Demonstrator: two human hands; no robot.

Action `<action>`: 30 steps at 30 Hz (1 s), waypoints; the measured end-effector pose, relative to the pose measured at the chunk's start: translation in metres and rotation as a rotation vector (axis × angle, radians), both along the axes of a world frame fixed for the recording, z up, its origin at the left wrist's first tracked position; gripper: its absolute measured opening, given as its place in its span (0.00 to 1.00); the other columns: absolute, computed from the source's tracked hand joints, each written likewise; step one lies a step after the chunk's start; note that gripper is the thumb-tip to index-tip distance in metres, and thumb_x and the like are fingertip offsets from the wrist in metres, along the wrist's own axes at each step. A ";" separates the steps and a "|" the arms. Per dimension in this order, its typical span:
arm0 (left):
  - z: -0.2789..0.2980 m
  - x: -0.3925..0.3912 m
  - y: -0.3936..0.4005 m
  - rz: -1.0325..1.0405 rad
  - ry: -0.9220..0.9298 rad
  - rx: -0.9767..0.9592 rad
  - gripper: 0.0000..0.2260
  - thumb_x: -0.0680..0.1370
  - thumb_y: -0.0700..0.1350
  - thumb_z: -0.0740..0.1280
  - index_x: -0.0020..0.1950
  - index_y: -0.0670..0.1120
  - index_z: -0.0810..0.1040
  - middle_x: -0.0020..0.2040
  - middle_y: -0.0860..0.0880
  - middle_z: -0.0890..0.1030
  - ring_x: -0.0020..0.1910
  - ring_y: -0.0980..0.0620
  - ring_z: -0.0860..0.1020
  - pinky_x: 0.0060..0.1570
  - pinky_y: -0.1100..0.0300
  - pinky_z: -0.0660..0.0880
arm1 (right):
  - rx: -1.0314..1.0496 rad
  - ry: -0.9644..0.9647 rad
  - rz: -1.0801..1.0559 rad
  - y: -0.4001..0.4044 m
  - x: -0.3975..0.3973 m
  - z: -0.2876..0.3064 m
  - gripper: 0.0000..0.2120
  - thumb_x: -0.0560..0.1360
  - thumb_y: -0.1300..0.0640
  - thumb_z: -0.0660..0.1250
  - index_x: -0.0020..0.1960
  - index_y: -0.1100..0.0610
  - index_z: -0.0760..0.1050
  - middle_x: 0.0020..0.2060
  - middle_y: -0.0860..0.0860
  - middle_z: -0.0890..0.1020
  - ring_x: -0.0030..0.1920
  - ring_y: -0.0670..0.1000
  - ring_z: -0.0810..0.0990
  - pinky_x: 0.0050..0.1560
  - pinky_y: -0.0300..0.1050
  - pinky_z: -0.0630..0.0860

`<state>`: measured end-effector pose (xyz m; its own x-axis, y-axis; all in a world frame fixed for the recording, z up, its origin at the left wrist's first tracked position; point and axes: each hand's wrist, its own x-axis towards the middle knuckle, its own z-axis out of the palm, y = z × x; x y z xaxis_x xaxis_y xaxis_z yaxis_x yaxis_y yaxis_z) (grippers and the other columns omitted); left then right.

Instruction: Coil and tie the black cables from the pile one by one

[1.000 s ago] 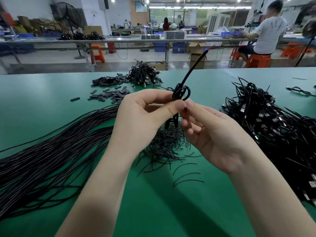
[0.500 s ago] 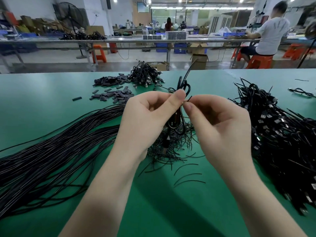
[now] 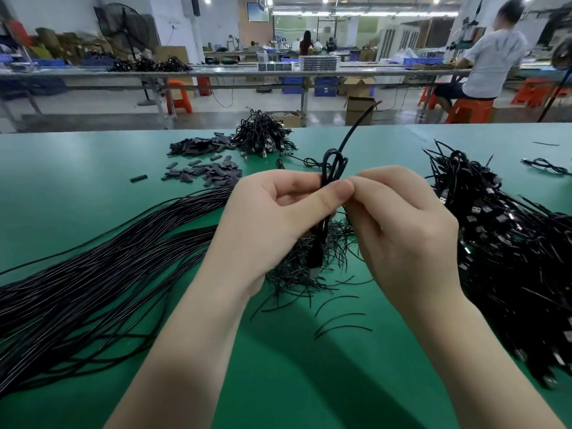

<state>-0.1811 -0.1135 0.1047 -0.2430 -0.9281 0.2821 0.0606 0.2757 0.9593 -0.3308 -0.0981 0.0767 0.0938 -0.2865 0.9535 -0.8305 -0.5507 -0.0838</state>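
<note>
A coiled black cable [image 3: 335, 164] stands upright between both hands above the green table [image 3: 77, 168]. My left hand [image 3: 272, 221] grips the coil's middle, thumb across it. My right hand [image 3: 402, 230] pinches at the coil right beside that thumb; what its fingertips hold is hidden. The cable's loose end sticks up and away, and its plug hangs below my left palm. A long pile of straight black cables [image 3: 93, 274] lies at the left. Thin black tie wires [image 3: 309, 274] are heaped under the hands.
A heap of black cables with plugs [image 3: 510, 243] fills the right side. A smaller bundle heap [image 3: 263, 137] and small flat black pieces [image 3: 204, 171] lie at the back. Beyond the table a person [image 3: 492, 54] sits on an orange stool.
My right hand turned from palm-up to fingers curled at the coil beside my left thumb. The coil's loops now show above my fingers and the plug end hangs lower.
</note>
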 end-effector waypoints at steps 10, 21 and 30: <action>0.004 0.000 0.001 -0.231 0.210 0.226 0.11 0.64 0.52 0.73 0.41 0.47 0.86 0.36 0.49 0.84 0.32 0.56 0.81 0.30 0.66 0.77 | 0.476 -0.751 0.753 0.002 0.006 0.007 0.09 0.67 0.59 0.77 0.44 0.52 0.80 0.39 0.47 0.82 0.40 0.46 0.81 0.43 0.40 0.78; -0.001 0.008 -0.006 -0.477 0.175 0.460 0.15 0.66 0.51 0.73 0.46 0.42 0.83 0.29 0.49 0.76 0.23 0.56 0.78 0.19 0.69 0.73 | 0.658 -0.649 0.873 -0.003 -0.005 0.002 0.09 0.66 0.51 0.77 0.46 0.49 0.85 0.45 0.47 0.84 0.48 0.49 0.81 0.49 0.49 0.77; -0.021 -0.015 -0.016 -0.082 0.237 0.235 0.08 0.68 0.53 0.71 0.35 0.51 0.85 0.30 0.54 0.81 0.27 0.60 0.78 0.24 0.70 0.71 | 0.171 -0.530 0.174 -0.008 0.023 -0.026 0.08 0.74 0.56 0.71 0.51 0.58 0.83 0.46 0.49 0.84 0.50 0.48 0.81 0.52 0.43 0.76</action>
